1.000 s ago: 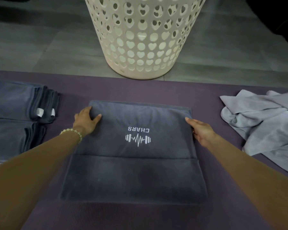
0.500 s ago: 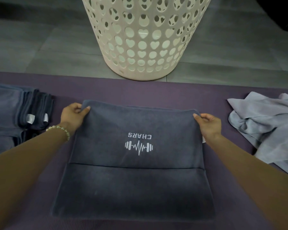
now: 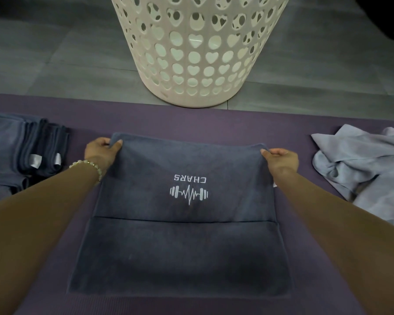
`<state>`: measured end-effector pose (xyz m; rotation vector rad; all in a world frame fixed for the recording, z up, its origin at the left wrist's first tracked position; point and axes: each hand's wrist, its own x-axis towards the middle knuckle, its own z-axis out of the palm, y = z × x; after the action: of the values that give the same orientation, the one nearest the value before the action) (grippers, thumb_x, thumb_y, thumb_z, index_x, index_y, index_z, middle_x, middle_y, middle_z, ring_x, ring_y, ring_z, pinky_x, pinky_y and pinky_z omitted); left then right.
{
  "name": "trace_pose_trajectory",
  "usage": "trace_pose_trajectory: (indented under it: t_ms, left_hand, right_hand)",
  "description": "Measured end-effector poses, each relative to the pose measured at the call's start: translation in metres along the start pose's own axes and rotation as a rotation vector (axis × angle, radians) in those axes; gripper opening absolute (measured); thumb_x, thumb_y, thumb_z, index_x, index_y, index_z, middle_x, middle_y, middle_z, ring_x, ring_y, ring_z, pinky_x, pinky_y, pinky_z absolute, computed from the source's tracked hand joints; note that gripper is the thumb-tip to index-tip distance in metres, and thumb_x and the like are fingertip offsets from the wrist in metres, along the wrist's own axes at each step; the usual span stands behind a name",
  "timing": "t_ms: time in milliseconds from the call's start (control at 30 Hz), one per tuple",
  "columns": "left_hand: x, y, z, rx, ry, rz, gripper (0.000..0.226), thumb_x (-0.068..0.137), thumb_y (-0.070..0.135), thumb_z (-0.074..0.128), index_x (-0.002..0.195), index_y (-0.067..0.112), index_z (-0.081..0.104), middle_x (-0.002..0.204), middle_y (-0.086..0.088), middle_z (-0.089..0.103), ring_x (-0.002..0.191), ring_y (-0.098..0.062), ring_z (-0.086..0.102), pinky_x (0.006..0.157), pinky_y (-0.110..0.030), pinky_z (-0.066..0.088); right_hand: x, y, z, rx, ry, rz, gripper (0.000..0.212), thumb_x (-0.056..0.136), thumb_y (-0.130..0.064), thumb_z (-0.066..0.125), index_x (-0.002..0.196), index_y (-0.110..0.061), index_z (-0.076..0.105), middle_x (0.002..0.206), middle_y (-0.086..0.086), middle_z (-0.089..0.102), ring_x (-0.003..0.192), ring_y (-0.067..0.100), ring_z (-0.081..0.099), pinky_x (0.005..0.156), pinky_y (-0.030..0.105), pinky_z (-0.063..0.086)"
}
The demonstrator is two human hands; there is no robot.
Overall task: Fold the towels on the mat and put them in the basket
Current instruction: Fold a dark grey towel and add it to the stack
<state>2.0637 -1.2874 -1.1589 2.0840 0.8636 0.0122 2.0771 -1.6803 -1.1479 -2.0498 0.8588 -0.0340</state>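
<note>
A dark grey towel (image 3: 180,251) with a white "CHARS" logo lies folded in the middle of the purple mat (image 3: 191,123). My left hand (image 3: 101,151) pinches its far left corner. My right hand (image 3: 280,159) pinches its far right corner. The far edge is lifted slightly off the mat between them. Straight ahead, just past the mat's far edge, stands the cream basket (image 3: 198,53) with heart-shaped holes on the grey floor.
Folded dark grey towels (image 3: 25,151) are stacked on the mat at the left. A crumpled light grey towel (image 3: 364,164) lies on the mat at the right. Grey floor tiles surround the basket.
Both hands slid from the towel's sides up to its far corners and took hold of them. The far edge has lifted a little.
</note>
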Motion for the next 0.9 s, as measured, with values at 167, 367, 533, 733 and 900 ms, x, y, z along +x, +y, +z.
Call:
trace_pose_trajectory:
  t_ms: [167, 367, 533, 733, 900]
  left_hand:
    - [-0.041, 0.010, 0.006, 0.303, 0.064, 0.486, 0.072, 0.078, 0.035, 0.075, 0.133, 0.007, 0.038, 0.136, -0.016, 0.039, 0.122, -0.033, 0.037, 0.103, -0.043, 0.033]
    - [-0.120, -0.009, 0.018, 0.130, -0.879, 0.487, 0.010, 0.081, 0.028, 0.072, 0.083, 0.019, 0.069, 0.071, 0.002, 0.070, 0.063, 0.001, 0.057, 0.063, -0.014, 0.044]
    - [-0.126, -0.017, 0.009, 0.371, -1.063, 0.460, 0.020, 0.072, 0.036, 0.080, 0.083, 0.021, 0.071, 0.068, 0.009, 0.064, 0.060, 0.001, 0.054, 0.062, -0.014, 0.046]
    - [-0.111, -0.009, -0.019, 0.787, -1.176, 0.516, 0.037, 0.073, 0.035, 0.080, 0.058, 0.024, 0.048, 0.046, 0.016, 0.043, 0.047, 0.001, 0.038, 0.051, -0.014, 0.032]
    - [-0.092, 0.019, -0.055, 0.604, -1.172, 0.320, 0.029, 0.067, 0.042, 0.078, 0.077, 0.018, 0.067, 0.060, 0.018, 0.060, 0.061, 0.001, 0.051, 0.063, -0.012, 0.040]
  right_hand:
    - [-0.031, 0.002, 0.000, -0.152, -0.088, -0.522, 0.033, 0.083, -0.019, 0.072, 0.111, -0.016, 0.056, 0.117, -0.001, 0.049, 0.097, 0.010, 0.050, 0.087, 0.021, 0.041]
    - [-0.091, 0.025, 0.000, -0.042, -0.952, -0.296, 0.005, 0.082, -0.011, 0.071, 0.082, -0.015, 0.068, 0.066, -0.008, 0.067, 0.059, 0.003, 0.063, 0.058, 0.014, 0.048]
    - [-0.097, 0.027, -0.013, -0.323, -1.181, -0.275, 0.013, 0.077, -0.019, 0.078, 0.088, -0.016, 0.071, 0.078, -0.007, 0.069, 0.068, -0.003, 0.060, 0.070, 0.011, 0.047]
    - [-0.083, 0.032, -0.036, -0.700, -1.306, -0.249, 0.009, 0.075, -0.026, 0.080, 0.077, -0.021, 0.073, 0.088, 0.004, 0.075, 0.075, 0.005, 0.065, 0.073, 0.020, 0.051]
    - [-0.062, 0.006, -0.065, -0.573, -1.195, -0.198, 0.011, 0.078, -0.029, 0.076, 0.084, -0.021, 0.076, 0.089, -0.004, 0.075, 0.085, 0.004, 0.069, 0.076, 0.014, 0.050]
